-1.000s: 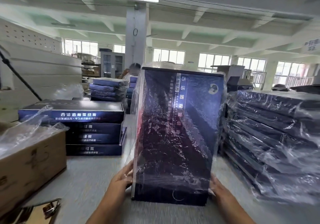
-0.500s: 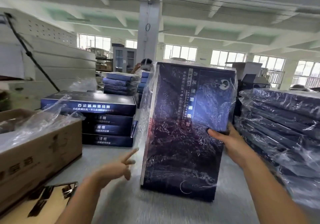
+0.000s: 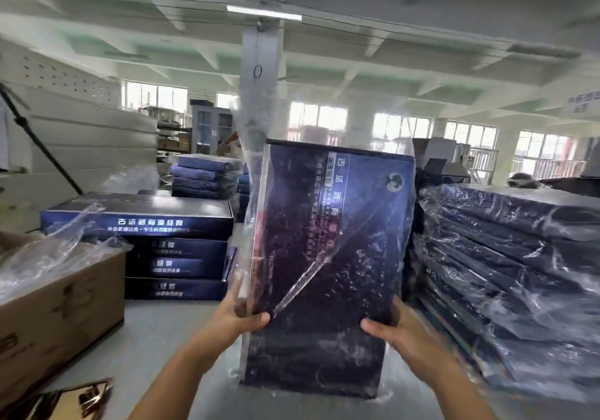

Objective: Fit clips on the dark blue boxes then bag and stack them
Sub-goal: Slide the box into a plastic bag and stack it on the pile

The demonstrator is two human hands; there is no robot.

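— The dark blue box (image 3: 328, 257), where is it?
— Upright in front of the person, on end, inside a clear plastic bag (image 3: 259, 147) whose loose mouth stands above its top edge.
— Who holds it?
— Both hands. The left hand (image 3: 238, 314) grips the left edge, thumb across the front; the right hand (image 3: 391, 325) grips the right edge the same way.
— And around it?
— On the right, a stack of bagged boxes (image 3: 506, 273) just beside it. On the left, a pile of unbagged boxes (image 3: 156, 244) on the grey table (image 3: 156, 332). Nearer, a cardboard carton (image 3: 58, 315) with loose plastic on top, and shiny gold clips (image 3: 74, 400) at the bottom corner.
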